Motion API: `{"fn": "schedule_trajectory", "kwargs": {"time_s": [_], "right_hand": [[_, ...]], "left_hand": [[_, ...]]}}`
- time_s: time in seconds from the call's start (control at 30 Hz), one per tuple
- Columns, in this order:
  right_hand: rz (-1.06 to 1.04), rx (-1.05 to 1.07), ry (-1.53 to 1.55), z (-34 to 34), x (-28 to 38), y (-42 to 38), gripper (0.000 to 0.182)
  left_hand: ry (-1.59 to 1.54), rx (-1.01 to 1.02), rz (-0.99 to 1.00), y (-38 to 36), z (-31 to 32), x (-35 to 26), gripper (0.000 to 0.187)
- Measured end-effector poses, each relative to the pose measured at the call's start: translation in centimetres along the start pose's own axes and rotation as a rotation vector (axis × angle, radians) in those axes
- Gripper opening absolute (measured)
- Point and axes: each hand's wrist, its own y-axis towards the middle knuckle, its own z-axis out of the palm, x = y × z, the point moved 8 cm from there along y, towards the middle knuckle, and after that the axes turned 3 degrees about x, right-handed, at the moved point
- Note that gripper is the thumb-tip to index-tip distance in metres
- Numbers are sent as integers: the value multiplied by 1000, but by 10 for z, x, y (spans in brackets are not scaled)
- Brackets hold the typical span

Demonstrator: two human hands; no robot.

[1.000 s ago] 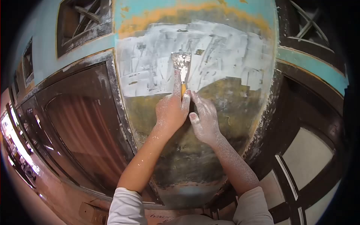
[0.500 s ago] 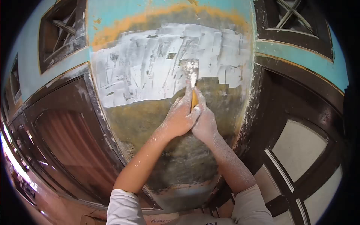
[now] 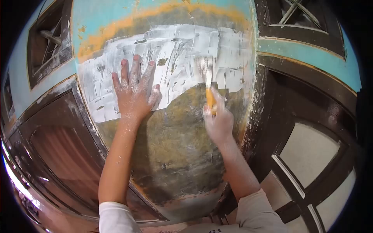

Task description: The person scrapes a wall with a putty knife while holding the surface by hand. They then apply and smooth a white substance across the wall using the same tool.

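My right hand (image 3: 219, 120) is wrapped round the yellow handle of a putty knife (image 3: 211, 97). Its blade, smeared with white, points up and lies at the white putty layer (image 3: 186, 50) on the wall. Powder coats both hands. To the left, my left hand (image 3: 134, 95) is spread with fingers apart, over the lower left part of the putty and holding nothing; it looks laid flat on the wall. Beneath the putty the bare grey-brown wall (image 3: 178, 136) shows, and a few dark gaps remain within the white.
A dark brown door with a curtained pane (image 3: 66, 151) stands on the left, and a panelled brown door (image 3: 307, 155) on the right. Vents with crossed bars sit above both. Orange and turquoise paint (image 3: 116, 15) borders the patch on top.
My left hand has let go of the putty knife and moved left, fingers spreading over the putty. My right hand keeps the knife, now slightly further right.
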Motion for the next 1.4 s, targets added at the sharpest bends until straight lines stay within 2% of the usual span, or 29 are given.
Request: {"fn": "schedule_trajectory", "kwargs": {"time_s": [0.03,0.07,0.1,0.2,0.23,0.3,0.47,0.57,0.6,0.7,0.73,0.8,0.83,0.87,1.0,1.1,1.13,1.23,1.27,1.3,1.4], "right_hand": [[-72,-76,38,4,-3,-20,60],[74,49,37,17,-14,-36,62],[66,46,35,19,-13,-31,62],[-177,-193,123,6,4,-5,58],[-175,-188,127,1,11,5,58],[10,-81,175,-4,11,17,56],[6,-113,100,36,-20,-53,55],[-26,-180,192,8,-2,-16,52],[-115,-225,208,-2,5,-2,51],[-69,-192,209,-1,6,-4,53],[13,-141,188,14,-7,-26,55],[-34,-165,189,31,-3,-54,55],[-84,-183,196,33,3,-55,56],[-18,-112,231,33,-8,-48,55],[-51,-129,183,2,8,12,56],[-25,-99,185,29,-3,-40,55],[-76,-104,145,37,7,-58,55],[-28,20,169,42,11,-42,56],[-118,-66,167,30,20,-25,57],[-5,54,158,28,20,-11,57],[4,39,145,37,12,-36,57]], "left_hand": [[5,18,-11,-1,2,0,70],[7,1,-3,-2,3,0,71],[8,-7,-8,-2,3,1,71],[-4,22,-11,-1,1,0,71],[0,27,-12,-1,2,0,71],[-5,15,-11,-1,2,1,71],[6,16,-11,-2,3,-1,70],[17,21,-8,-2,4,0,69],[27,25,-13,-1,4,0,69],[34,26,-4,-2,4,0,68],[24,23,-1,-2,4,1,67],[8,24,-1,-3,6,2,66],[1,27,-7,-2,8,3,64],[2,29,-10,-2,8,3,64],[-7,35,-11,-1,7,3,64],[-2,23,4,-1,5,2,64],[7,3,3,-2,4,2,64],[9,1,16,-2,4,4,64],[10,7,8,-1,5,4,64],[9,3,11,-1,5,4,64],[-24,3,46,-3,4,6,63]]}}
